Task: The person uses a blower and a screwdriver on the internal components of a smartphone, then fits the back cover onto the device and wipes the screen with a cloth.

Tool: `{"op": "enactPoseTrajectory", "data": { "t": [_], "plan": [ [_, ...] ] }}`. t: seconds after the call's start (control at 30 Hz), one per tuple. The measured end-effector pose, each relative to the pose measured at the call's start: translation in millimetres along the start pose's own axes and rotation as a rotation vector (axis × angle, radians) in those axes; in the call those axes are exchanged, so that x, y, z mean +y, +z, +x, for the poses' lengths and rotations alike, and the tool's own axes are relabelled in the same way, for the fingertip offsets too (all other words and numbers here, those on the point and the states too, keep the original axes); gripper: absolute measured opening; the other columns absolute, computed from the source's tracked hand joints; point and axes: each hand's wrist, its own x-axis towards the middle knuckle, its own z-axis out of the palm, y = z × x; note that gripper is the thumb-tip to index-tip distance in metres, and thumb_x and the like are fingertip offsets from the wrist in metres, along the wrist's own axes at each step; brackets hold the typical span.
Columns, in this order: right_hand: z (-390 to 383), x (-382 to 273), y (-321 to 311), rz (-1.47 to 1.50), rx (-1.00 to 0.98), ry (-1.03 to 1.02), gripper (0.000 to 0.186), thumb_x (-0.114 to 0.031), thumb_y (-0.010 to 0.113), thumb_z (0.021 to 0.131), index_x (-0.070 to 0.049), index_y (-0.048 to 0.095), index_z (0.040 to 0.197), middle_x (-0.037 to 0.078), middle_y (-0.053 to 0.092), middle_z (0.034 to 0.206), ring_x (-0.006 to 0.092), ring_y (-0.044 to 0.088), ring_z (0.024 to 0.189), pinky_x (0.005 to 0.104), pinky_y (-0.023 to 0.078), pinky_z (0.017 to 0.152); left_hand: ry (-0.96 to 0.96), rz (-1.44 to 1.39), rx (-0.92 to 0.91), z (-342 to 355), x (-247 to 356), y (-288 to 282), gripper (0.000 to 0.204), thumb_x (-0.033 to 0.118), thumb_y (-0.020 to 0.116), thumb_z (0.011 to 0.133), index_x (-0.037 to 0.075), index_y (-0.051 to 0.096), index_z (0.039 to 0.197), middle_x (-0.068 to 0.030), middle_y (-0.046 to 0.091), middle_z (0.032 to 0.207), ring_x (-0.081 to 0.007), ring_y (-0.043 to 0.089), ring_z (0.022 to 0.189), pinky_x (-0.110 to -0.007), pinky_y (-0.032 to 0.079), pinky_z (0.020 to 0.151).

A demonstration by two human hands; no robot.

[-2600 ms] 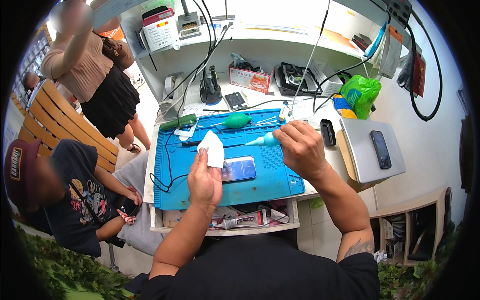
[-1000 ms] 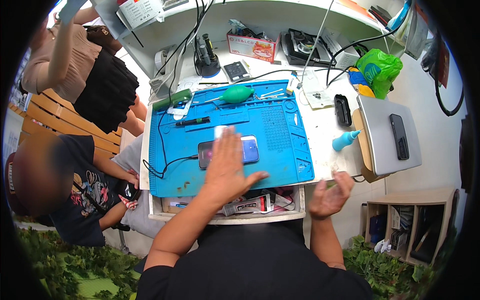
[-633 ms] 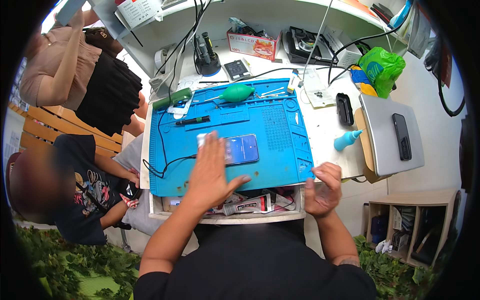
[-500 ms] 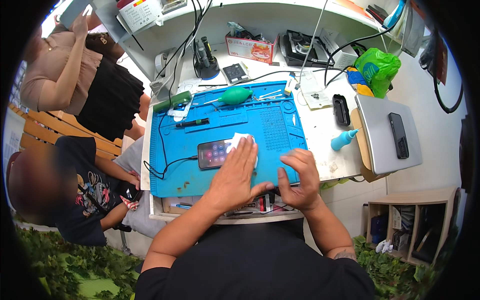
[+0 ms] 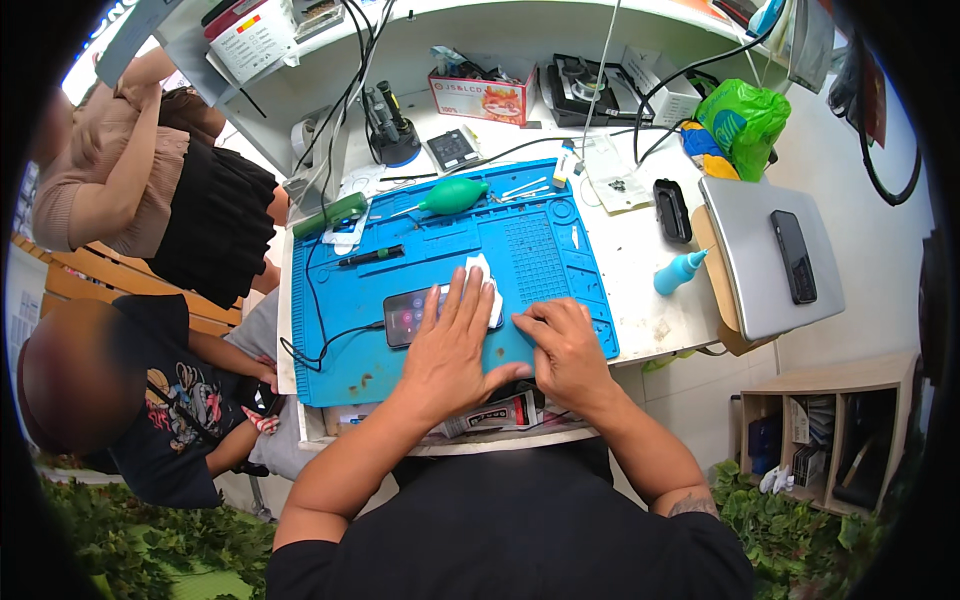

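Note:
A smartphone [image 5: 404,318] with a lit screen lies flat on a blue work mat [image 5: 450,375], a black cable plugged into its left end. Over the phone's right part my left hand [image 5: 447,335] is laid flat, fingers stretched out, on a white wipe [image 5: 483,268]. The wipe shows past the fingertips and along the hand's right side. To the right, above the mat's front part, my right hand [image 5: 572,352] is closed with its fingers curled in. Whether anything is between those fingers is hidden.
A green air blower [image 5: 455,196], a black pen-like tool [image 5: 372,256] and swabs [image 5: 524,188] lie farther back on the mat. Rightward stand a teal bottle [image 5: 680,272] and a laptop [image 5: 770,262] bearing a black phone [image 5: 793,257]. A seated person [image 5: 180,400] is at left; another stands behind.
My left hand has shifted slightly left over the phone with the wipe. My right hand has moved left and closed; its thumb and fingers were apart before. The whole view has shifted slightly.

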Motion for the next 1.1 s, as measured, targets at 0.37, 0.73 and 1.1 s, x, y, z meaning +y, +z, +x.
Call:
{"op": "enactPoseTrajectory", "data": {
  "t": [0.37, 0.73, 1.1],
  "plan": [
    [-1.9, 4.6, 1.2, 0.159, 0.239, 0.025, 0.044, 0.011, 0.06, 0.077, 0.001, 0.078, 0.116, 0.015, 0.071, 0.113, 0.035, 0.065, 0.107, 0.0454, 0.05, 0.096, 0.037, -0.049, -0.049, -10.0, 0.3, -11.3, 0.121, 0.078, 0.065, 0.095, -0.011, 0.031, 0.168, -0.0303, 0.027, 0.179, -0.042, 0.019, 0.17, -0.059, 0.011, 0.137],
    [8.5, -11.4, 2.7, -0.119, -0.063, -0.065, 0.041, -0.004, 0.066, 0.089, -0.004, 0.074, 0.129, 0.009, 0.071, 0.128, 0.034, 0.061, 0.119, 0.0523, 0.043, 0.106, -0.184, 0.059, -0.035, -64.7, -30.9, -17.2, 0.131, 0.086, 0.066, 0.088, -0.013, 0.032, 0.167, -0.0324, 0.027, 0.178, -0.0427, 0.019, 0.17, -0.058, 0.012, 0.137],
    [17.8, -16.7, -4.0, -0.121, -0.169, -0.031, 0.037, -0.01, 0.072, 0.094, -0.002, 0.073, 0.13, 0.012, 0.071, 0.126, 0.0333, 0.062, 0.119, 0.0495, 0.042, 0.106, -0.269, 0.103, 0.026, -53.1, -51.4, -12.2, 0.135, 0.091, 0.059, 0.089, -0.015, 0.028, 0.168, -0.0328, 0.025, 0.179, -0.0439, 0.016, 0.17, -0.061, 0.011, 0.136]
  ]
}}
